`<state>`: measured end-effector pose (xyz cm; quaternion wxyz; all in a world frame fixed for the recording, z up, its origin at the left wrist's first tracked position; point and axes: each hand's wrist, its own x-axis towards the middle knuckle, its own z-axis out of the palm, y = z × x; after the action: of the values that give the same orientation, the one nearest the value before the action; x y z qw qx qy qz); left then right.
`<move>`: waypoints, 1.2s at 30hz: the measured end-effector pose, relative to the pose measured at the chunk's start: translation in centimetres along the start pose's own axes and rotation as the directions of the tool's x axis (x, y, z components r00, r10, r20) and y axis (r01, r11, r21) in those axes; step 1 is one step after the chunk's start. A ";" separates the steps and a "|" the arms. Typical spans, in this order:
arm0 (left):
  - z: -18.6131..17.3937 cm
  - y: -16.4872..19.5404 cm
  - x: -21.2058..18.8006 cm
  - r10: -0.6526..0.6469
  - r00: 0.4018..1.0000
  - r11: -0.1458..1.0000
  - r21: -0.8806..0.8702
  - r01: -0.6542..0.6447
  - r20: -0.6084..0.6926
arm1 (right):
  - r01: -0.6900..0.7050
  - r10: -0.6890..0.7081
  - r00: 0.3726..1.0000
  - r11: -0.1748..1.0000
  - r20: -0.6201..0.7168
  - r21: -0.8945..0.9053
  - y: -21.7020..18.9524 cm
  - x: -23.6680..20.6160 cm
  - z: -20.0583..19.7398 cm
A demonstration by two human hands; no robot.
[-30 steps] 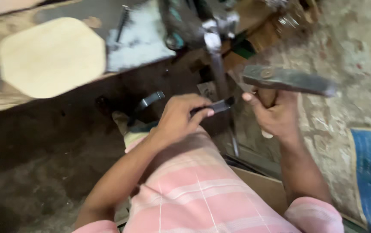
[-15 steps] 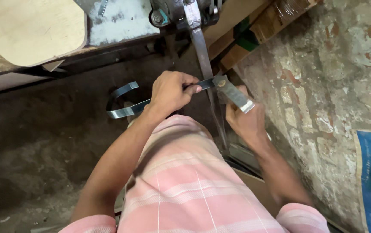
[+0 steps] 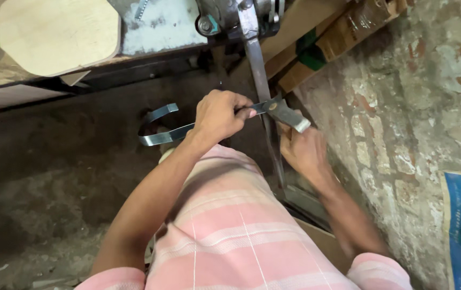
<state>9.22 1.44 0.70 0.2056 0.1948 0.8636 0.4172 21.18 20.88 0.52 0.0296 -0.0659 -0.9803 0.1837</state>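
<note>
Along the right of the frame we see a rough brick wall (image 3: 402, 107), and at upper left a pale wooden board (image 3: 59, 35) on the bench. At centre our left hand (image 3: 220, 115) has its fingers curled tight round a bent metal strip (image 3: 161, 137). Just right, our right hand (image 3: 303, 150) grips a hammer (image 3: 289, 115), whose head touches the strip's end.

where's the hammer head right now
In the head view it sits right of centre: the hammer head is just above the right hand, against the bent metal strip held by the left hand.
</note>
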 end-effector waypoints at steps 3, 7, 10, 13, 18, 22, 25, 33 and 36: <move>0.2 -0.2 0.1 0.014 1.000 1.000 0.006 -0.014 0.004 | 0.029 -0.027 0.999 0.997 -0.037 0.067 0.5 -0.5 0.3; -0.8 0.6 -0.2 0.106 0.994 0.994 -0.007 -0.106 0.010 | -0.074 0.078 0.988 0.997 0.130 -0.034 0.8 -1.6 -0.5; -4.1 1.6 -1.3 0.243 0.966 0.969 -0.023 -0.246 -0.084 | 0.035 -0.036 0.997 0.999 0.062 0.015 0.1 -2.2 -2.2; -10.8 1.6 -3.4 0.356 0.911 0.929 -0.030 -0.370 -0.207 | -0.052 0.019 0.996 0.926 0.093 0.373 -2.0 -1.4 -4.4; -25.1 -1.5 -6.2 0.320 0.890 0.947 0.070 -0.315 -0.324 | -0.555 0.216 0.822 0.515 0.528 0.654 -9.6 5.9 -6.3; -32.9 -6.9 -4.0 0.503 0.812 0.849 0.347 -0.399 -0.297 | -0.521 -0.017 0.815 0.415 0.579 0.746 -19.5 16.1 -4.6; -35.0 -13.0 -1.7 0.480 0.777 0.860 0.397 -0.322 -0.407 | -0.421 -0.047 0.855 0.519 0.517 0.744 -27.6 24.3 -1.6; -36.4 -23.0 3.7 0.325 0.887 0.943 0.183 -0.278 -0.328 | 0.510 -0.510 0.860 0.859 -0.029 0.026 -41.3 39.2 3.5; -36.0 -23.8 5.2 0.262 0.933 0.949 0.242 -0.202 -0.246 | 0.529 -0.572 0.800 0.815 -0.183 -0.236 -40.7 39.7 5.6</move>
<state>-17.69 -32.73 1.06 0.0107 0.2569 0.8940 0.3669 -23.41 -13.17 11.44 0.1970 0.1979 -0.9575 0.0718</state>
